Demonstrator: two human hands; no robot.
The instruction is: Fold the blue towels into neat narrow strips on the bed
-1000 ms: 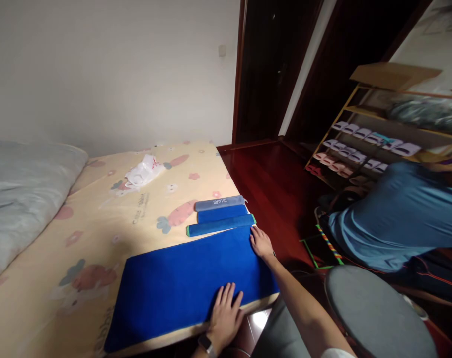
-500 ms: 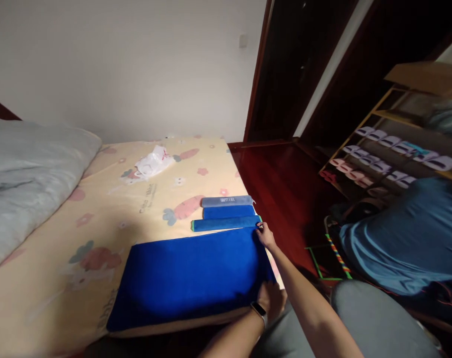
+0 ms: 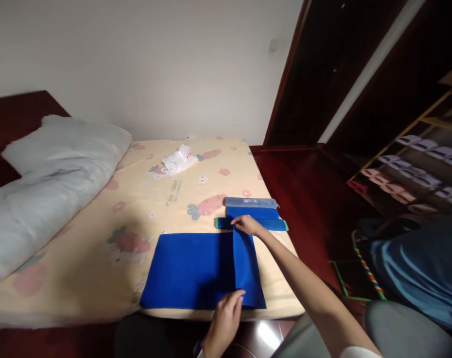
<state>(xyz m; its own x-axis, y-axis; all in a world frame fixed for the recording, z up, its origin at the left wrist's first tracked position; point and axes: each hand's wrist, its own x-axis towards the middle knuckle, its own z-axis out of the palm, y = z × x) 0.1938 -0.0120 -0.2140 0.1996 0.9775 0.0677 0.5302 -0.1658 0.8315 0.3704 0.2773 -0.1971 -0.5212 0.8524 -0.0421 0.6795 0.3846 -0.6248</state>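
A blue towel point(image 3: 190, 271) lies on the bed near its front edge, with its right end lifted and folded over toward the left. My right hand point(image 3: 247, 225) pinches the far corner of the raised flap. At the near corner, my left hand point(image 3: 226, 315) grips the same edge between thumb and fingers; a watch strap shows at its wrist. Just beyond the towel sit folded cloths: a dark blue strip with green ends point(image 3: 274, 224), a plain blue one point(image 3: 261, 213) and a grey-blue one with white lettering point(image 3: 244, 202). My right hand partly covers the green-ended strip.
The bed point(image 3: 155, 194) has a yellow patterned sheet. A white plastic bag point(image 3: 179, 160) lies toward the wall, and a grey quilt point(image 3: 73, 164) is at left. At right are a rack of slippers point(image 3: 419, 171) and a blue cloth-covered thing point(image 3: 415, 268) above the dark red floor.
Both hands have moved left, carrying the towel's right end up and over. Earlier the towel lay flat with the hands at its right corners. The view has shifted too.
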